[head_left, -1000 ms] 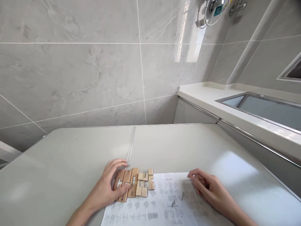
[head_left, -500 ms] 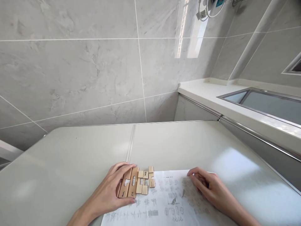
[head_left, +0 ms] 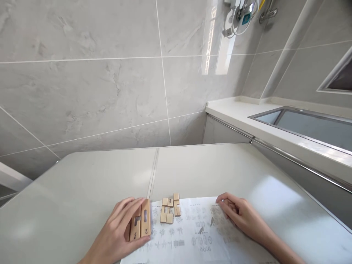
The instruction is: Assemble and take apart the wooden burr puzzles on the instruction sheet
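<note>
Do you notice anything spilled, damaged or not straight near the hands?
Nothing looks spilled or damaged. Only the rightmost light piece seems out of line: its far end stands farther back than the light pieces beside it, seemingly past the edge of the paper.

Around me the light is bright and soft, the shadows faint. Glare whitens the surface [head_left: 198,168] towards its right edge, a weaker sheen lies near its left edge, and bright streaks gleam on the tiled wall [head_left: 123,91] beyond. The sheet's [head_left: 192,223] print is blurred; the view's margins look stretched.
</note>
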The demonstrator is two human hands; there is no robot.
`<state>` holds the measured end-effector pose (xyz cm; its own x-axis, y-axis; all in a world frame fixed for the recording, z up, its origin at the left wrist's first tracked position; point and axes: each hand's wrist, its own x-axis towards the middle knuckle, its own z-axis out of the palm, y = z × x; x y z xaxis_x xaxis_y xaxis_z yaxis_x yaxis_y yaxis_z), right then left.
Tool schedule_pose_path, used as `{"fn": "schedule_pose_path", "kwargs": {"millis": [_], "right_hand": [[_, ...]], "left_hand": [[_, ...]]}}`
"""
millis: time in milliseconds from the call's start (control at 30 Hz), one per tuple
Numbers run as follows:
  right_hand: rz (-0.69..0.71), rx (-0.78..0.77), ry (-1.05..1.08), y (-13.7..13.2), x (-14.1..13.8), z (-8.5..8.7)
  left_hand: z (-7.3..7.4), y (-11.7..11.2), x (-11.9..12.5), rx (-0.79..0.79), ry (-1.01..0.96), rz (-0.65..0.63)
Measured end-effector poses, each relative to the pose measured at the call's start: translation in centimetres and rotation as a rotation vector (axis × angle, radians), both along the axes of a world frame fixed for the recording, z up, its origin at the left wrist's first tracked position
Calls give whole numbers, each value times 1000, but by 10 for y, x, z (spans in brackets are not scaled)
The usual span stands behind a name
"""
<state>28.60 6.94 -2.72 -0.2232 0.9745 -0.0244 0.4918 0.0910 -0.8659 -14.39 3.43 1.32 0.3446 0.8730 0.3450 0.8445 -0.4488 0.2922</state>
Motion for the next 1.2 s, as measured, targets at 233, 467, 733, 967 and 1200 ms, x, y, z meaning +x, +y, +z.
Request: {"fn": "schedule_pose_path", "kwargs": {"millis": [233,467,733,967,1200], "right_hand": [[98,-228,347,-14,-9,34],[452,-547,1061,-49,-55,42],[-26,-711,1160,-49,-54,22],[-73,-730,1347,-39,-46,40],[-40,-726,1445,-39,-51,31]], "left_hand": [[33,-31,33,24,-120,-51],[51,-4,143,75,-64,-466],[29,24,203,-122,-162,-574],[14,14,202,-377,-443,-60],[7,-2,205,-761,-669,76]]}}
